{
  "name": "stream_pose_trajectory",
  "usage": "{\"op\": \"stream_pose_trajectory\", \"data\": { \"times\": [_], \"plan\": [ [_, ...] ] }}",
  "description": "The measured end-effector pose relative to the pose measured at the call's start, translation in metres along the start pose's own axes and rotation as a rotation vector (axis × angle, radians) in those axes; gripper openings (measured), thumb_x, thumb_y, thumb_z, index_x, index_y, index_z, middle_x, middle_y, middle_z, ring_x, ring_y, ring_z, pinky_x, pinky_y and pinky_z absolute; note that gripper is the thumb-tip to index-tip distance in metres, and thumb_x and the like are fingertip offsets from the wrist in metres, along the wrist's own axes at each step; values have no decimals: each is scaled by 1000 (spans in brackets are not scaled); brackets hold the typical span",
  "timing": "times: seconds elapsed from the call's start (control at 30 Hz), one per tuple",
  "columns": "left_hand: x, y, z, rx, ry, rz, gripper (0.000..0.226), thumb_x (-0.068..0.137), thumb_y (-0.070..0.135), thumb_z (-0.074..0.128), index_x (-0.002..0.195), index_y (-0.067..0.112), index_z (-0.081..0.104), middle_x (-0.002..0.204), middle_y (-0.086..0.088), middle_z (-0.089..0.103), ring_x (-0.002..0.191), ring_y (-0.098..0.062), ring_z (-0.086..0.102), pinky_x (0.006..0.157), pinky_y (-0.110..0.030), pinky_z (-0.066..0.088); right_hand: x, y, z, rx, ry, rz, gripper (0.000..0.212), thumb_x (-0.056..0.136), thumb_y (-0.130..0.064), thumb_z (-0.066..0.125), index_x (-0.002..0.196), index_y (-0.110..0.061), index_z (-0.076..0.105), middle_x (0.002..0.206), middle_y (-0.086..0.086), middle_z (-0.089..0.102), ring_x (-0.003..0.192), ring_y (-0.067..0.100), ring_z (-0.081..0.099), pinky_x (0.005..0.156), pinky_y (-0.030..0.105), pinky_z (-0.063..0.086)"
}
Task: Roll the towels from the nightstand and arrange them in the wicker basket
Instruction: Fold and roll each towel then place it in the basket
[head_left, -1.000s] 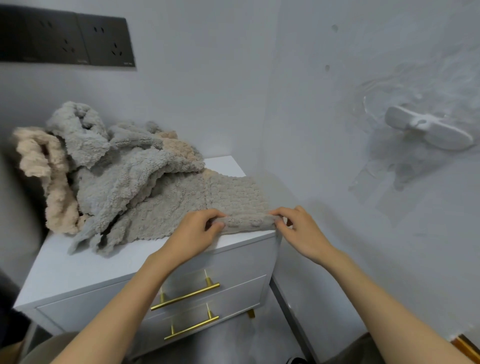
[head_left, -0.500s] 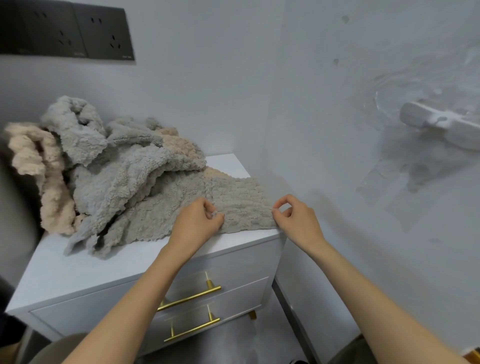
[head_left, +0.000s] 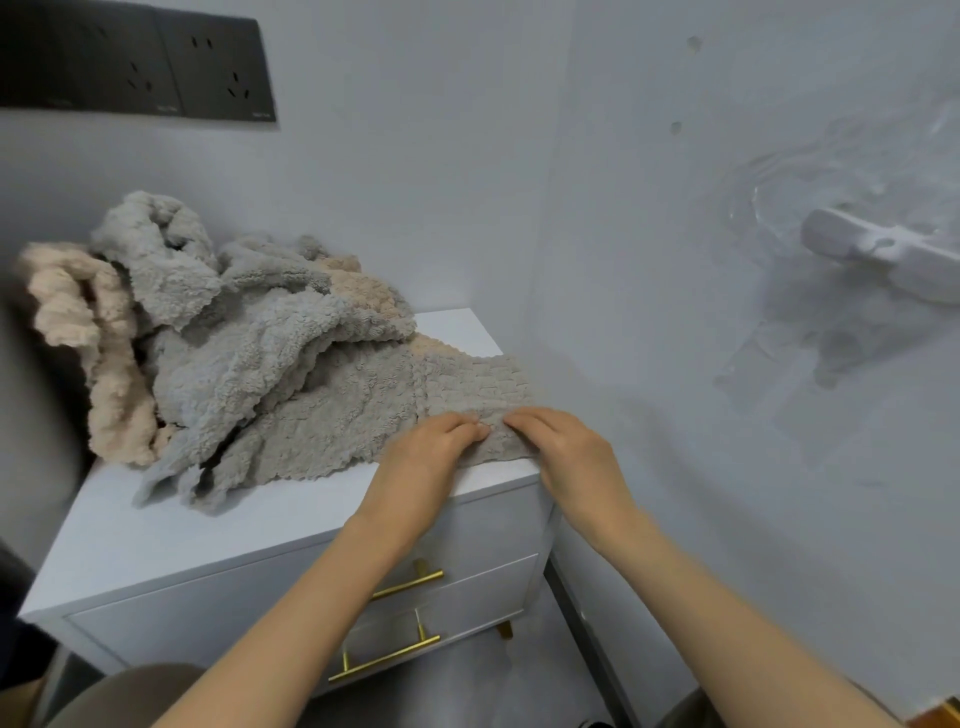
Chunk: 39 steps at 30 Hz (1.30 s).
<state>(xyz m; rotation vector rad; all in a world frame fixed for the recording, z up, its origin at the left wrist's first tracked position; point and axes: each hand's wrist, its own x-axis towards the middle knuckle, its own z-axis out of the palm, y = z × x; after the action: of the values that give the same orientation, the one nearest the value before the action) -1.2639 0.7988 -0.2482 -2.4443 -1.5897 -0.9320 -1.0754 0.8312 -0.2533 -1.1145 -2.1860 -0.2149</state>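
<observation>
Towel (head_left: 358, 410) edge under both hands should roll tight and even; left hand (head_left: 423, 462) and right hand (head_left: 569, 457), fingertips nearly touching, pinch its fold.

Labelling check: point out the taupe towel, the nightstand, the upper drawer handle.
taupe towel (head_left: 363, 410), head view, flat middle of cloth.
nightstand (head_left: 171, 525), head view, bare top surface.
upper drawer handle (head_left: 415, 582), head view, middle of gold bar.

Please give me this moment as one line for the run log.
phase: towel roll start | left grip: pinches taupe towel near edge | right grip: pinches same edge | nightstand: other towels piled behind | basket: not in view
</observation>
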Motion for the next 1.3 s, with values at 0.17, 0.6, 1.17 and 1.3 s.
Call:
{"op": "stream_pose_trajectory", "data": {
  "times": [0.17, 0.6, 1.17, 1.3],
  "plan": [
    [-3, 5, 1, 25, 10, -62, 33, 79, 9, 65, 111, 13, 70, 115, -2, 69, 95, -25, 69, 68, -41, 59, -12, 5, 4, -58, -75, -66, 58, 68, 1, 75, 123, -12, 65, 126, 2, 65, 114, 23, 63, 92, 38, 50],
    [-4, -10, -13, -225, -60, -188, 37, 91, 10, 58, 127, 19, 62, 110, 2, 70, 93, -5, 62, 84, -7, 39, 1, 31, -12, 231, -369, 173, 55, 92, -1, 44, 139, -31, 49, 141, -11, 50, 132, 10, 43, 108, 27, 37],
    [11, -25, -22, -329, -146, -565, 28, 93, 31, 57, 74, 12, 63, 57, 2, 51, 51, -9, 44, 49, -22, 29, 18, 21, -22, 639, -271, 791, 9, 86, -36, 65, 87, -27, 65, 83, -3, 72, 87, 14, 66, 76, 28, 47],
    [12, -22, -20, -208, -60, -579, 20, 91, 34, 59, 83, 16, 63, 63, 4, 59, 59, -10, 54, 50, -21, 34, 23, 11, -15, 457, -182, 832, 11, 81, -39, 62, 87, -29, 62, 72, -8, 68, 78, 12, 63, 72, 30, 50]
  ]
}}
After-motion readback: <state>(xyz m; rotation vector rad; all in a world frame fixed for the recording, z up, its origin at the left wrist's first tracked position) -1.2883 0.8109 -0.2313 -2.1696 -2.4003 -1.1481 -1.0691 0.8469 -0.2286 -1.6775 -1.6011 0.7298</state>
